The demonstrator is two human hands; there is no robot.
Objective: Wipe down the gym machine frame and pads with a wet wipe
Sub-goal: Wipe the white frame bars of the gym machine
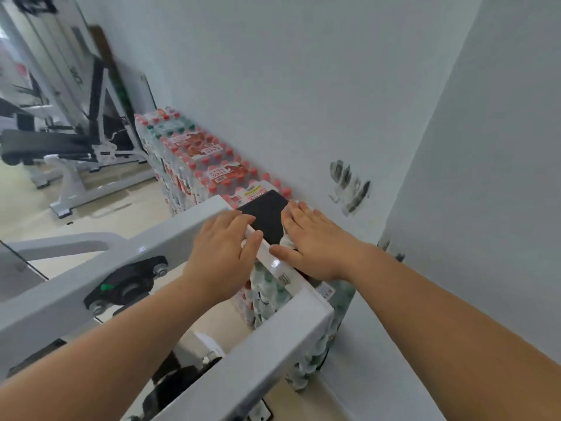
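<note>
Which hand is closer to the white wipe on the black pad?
Right. The right hand lies flat on top of the wet wipe, pressing it onto the black pad. The left hand rests on the white frame, left of the pad.

- bright, even, cool light; shadows soft and faint
- small glare spot on the white frame [274, 264] at centre
- wide-angle bending at edges; upper left slightly blurred

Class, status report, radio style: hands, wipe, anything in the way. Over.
Left hand resting on white frame. Right hand flat, pressing wet wipe onto black pad. Bottled-water packs stacked just beyond the pad, along the wall.
</note>
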